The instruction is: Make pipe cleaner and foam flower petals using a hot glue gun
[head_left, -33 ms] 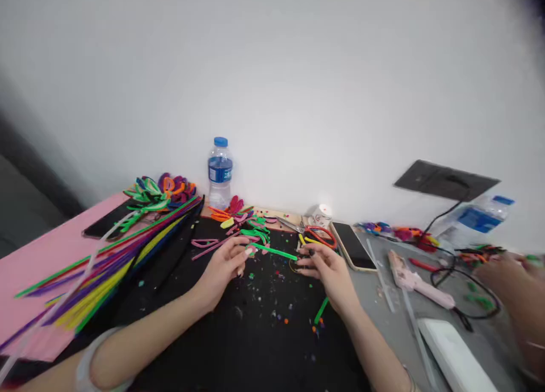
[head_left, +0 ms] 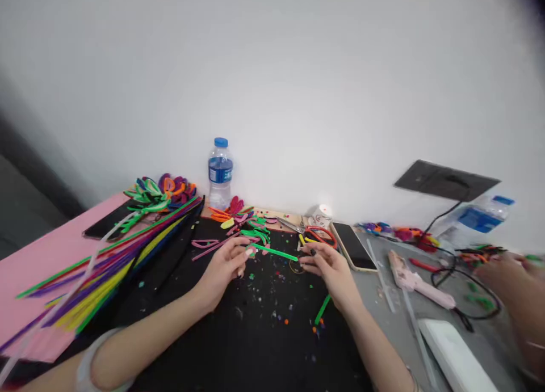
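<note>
Up close, the left hand (head_left: 223, 267) and right hand (head_left: 330, 270) each pinch an end of a green pipe cleaner (head_left: 275, 251), fingers clamped on it just above the black mat (head_left: 238, 335). Scissors (head_left: 313, 232) and a phone (head_left: 353, 245) lie just beyond the right hand on the table (head_left: 383, 301).

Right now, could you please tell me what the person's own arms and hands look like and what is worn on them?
Both forearms are bare, with no gloves or rings that I can make out. The left hand has a pale band on that arm, near the picture's lower edge. The right hand has dark-painted fingernails.
</note>
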Demonstrator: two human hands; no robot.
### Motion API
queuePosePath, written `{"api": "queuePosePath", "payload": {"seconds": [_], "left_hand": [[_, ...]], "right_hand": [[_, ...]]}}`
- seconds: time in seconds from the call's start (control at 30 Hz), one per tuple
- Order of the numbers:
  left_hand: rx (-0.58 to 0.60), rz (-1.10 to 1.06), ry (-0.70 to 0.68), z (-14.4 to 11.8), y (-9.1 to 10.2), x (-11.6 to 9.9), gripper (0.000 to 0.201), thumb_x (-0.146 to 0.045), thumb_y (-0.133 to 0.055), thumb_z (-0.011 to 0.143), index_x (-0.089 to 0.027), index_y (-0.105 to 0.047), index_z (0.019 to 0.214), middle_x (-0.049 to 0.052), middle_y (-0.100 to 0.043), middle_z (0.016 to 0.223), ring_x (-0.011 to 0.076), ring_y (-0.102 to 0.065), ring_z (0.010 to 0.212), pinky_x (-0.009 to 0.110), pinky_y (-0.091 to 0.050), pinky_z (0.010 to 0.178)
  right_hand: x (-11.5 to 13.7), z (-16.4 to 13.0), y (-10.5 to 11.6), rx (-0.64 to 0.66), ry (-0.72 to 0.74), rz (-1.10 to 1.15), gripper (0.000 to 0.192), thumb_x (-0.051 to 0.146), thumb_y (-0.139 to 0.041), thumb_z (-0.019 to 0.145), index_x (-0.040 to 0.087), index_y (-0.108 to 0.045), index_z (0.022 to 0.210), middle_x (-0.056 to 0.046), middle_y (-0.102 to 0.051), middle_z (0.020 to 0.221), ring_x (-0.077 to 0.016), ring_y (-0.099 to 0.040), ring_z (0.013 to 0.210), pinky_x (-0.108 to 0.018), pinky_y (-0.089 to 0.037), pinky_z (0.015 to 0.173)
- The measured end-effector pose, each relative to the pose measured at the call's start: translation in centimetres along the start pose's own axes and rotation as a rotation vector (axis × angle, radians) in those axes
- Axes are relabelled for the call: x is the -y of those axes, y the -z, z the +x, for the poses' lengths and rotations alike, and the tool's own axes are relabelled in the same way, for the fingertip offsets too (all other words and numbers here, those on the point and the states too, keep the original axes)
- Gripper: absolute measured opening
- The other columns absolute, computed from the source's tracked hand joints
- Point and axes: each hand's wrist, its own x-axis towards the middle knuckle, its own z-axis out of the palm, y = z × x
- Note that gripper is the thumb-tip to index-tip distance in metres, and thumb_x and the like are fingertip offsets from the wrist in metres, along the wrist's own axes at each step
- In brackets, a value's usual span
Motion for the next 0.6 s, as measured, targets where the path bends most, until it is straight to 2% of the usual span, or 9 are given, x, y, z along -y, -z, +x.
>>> {"api": "queuePosePath", "payload": {"seconds": [0.13,0.23,0.27,0.37,0.43,0.5,0.6], "left_hand": [[-0.003,0.000,0.011,-0.1,-0.1,-0.2,0.027,-0.033,-0.065,0.075,-0.020,-0.054,0.096,-0.005,-0.048,0.073,0.0020,-0.035,0.048,0.017,-0.028,0.047],[-0.006,-0.021,0.028,-0.3,-0.3,-0.4,0.027,-0.034,-0.065,0.074,-0.020,-0.055,0.095,-0.004,-0.050,0.075,0.0024,-0.037,0.049,0.017,-0.030,0.048],[-0.006,-0.030,0.032,-0.3,-0.4,-0.4,0.027,-0.034,-0.066,0.074,-0.020,-0.055,0.095,-0.004,-0.051,0.075,0.0026,-0.038,0.049,0.017,-0.031,0.049],[0.001,-0.065,0.047,-0.4,-0.5,-0.5,0.025,-0.032,-0.067,0.074,-0.020,-0.056,0.093,-0.005,-0.049,0.070,0.0039,-0.041,0.053,0.016,-0.034,0.052],[0.012,-0.088,0.064,-0.4,-0.4,-0.5,0.024,-0.030,-0.067,0.074,-0.019,-0.056,0.092,-0.005,-0.049,0.067,0.0048,-0.043,0.056,0.016,-0.036,0.055],[0.020,-0.105,0.075,-0.3,-0.3,-0.4,0.024,-0.029,-0.067,0.073,-0.019,-0.055,0.091,-0.004,-0.050,0.068,0.0054,-0.045,0.059,0.017,-0.038,0.057],[0.026,-0.123,0.072,-0.2,-0.2,-0.2,0.023,-0.027,-0.067,0.074,-0.019,-0.055,0.091,-0.004,-0.051,0.068,0.0060,-0.047,0.062,0.017,-0.039,0.060]], "right_hand": [[1.1,0.0,3.0,0.004,0.072,-0.368,0.031,0.024,-0.055,0.068,0.019,-0.058,0.099,-0.009,-0.063,0.107,-0.0222,-0.062,0.093,-0.035,-0.050,0.080],[1.3,-0.4,7.2,-0.028,0.053,-0.684,0.040,0.020,-0.048,0.069,0.020,-0.055,0.108,-0.010,-0.062,0.112,-0.0226,-0.063,0.093,-0.034,-0.051,0.077],[1.2,-0.5,8.9,-0.062,0.045,-0.795,0.041,0.019,-0.046,0.070,0.018,-0.055,0.109,-0.012,-0.062,0.111,-0.0232,-0.063,0.093,-0.034,-0.051,0.078],[0.2,-0.6,14.7,-0.301,-0.027,-1.196,0.045,0.013,-0.045,0.067,0.012,-0.055,0.110,-0.017,-0.064,0.107,-0.0291,-0.063,0.095,-0.039,-0.047,0.082],[-1.0,-0.5,18.2,-0.423,-0.087,-1.396,0.042,0.015,-0.044,0.071,0.009,-0.056,0.111,-0.021,-0.065,0.102,-0.0327,-0.062,0.096,-0.041,-0.046,0.081],[-2.4,-0.4,21.1,-0.462,-0.162,-1.503,0.044,0.013,-0.044,0.072,0.005,-0.053,0.115,-0.026,-0.063,0.102,-0.0343,-0.062,0.094,-0.040,-0.046,0.076],[-4.2,-0.3,23.7,-0.390,-0.262,-1.523,0.047,0.015,-0.046,0.072,0.005,-0.052,0.117,-0.028,-0.063,0.100,-0.0360,-0.064,0.088,-0.041,-0.046,0.068]]}}
